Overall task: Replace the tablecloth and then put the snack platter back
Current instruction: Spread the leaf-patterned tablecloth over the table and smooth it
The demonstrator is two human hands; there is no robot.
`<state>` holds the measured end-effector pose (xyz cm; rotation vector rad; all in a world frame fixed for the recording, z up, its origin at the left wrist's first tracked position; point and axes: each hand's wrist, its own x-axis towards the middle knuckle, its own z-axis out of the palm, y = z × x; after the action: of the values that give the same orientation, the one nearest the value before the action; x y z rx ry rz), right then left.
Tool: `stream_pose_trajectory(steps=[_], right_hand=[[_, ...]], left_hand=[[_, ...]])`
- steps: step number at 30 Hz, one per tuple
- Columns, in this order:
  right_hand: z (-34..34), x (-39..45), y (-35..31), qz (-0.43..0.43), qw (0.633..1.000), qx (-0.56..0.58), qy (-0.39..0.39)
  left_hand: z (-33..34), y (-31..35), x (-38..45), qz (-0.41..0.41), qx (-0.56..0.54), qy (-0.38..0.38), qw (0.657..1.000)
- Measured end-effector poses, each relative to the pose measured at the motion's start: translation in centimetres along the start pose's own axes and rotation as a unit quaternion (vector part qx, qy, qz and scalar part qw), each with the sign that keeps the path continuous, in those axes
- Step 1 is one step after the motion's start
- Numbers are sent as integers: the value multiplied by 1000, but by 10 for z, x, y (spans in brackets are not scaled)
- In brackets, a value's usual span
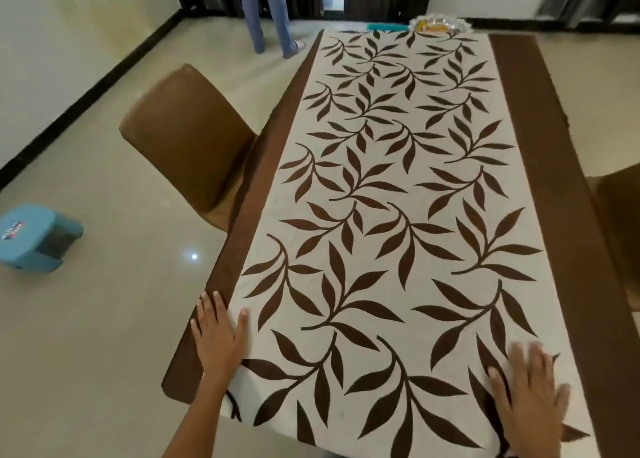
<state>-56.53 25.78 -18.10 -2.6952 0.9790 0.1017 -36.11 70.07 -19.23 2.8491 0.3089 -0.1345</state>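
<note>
My left hand (217,336) and right hand (530,393) lie flat, fingers straight, grasping nothing, on the near cream brown-leaf-patterned tablecloth (391,194). The white snack platter (437,25) sits at its far end.

Both hands, left hand (217,333) and blurred right hand (530,388), are lying flat on leaf-print tablecloth (398,187); snack platter (437,25), probably, is sitting at far end.
</note>
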Motion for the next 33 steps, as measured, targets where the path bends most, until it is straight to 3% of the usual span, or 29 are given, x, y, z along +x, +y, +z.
stream_pose_trajectory(steps=[4, 8, 13, 21, 33], right_hand=[[3, -5, 3, -25, 1000, 5, 7], [-2, -22, 16, 14, 999, 21, 28], [-8, -53, 38, -6, 1000, -6, 11], [-10, -73, 39, -15, 1000, 4, -4], [1, -89, 44, -8, 1000, -3, 5]], left_hand=[[-8, -8, 4, 12, -4, -7, 1000], [-11, -1, -28, 0, -14, 19, 1000], [2, -6, -71, 32, -9, -16, 999], [-2, -24, -69, 59, 6, -63, 996], [0, -43, -72, 79, -5, -52, 995]])
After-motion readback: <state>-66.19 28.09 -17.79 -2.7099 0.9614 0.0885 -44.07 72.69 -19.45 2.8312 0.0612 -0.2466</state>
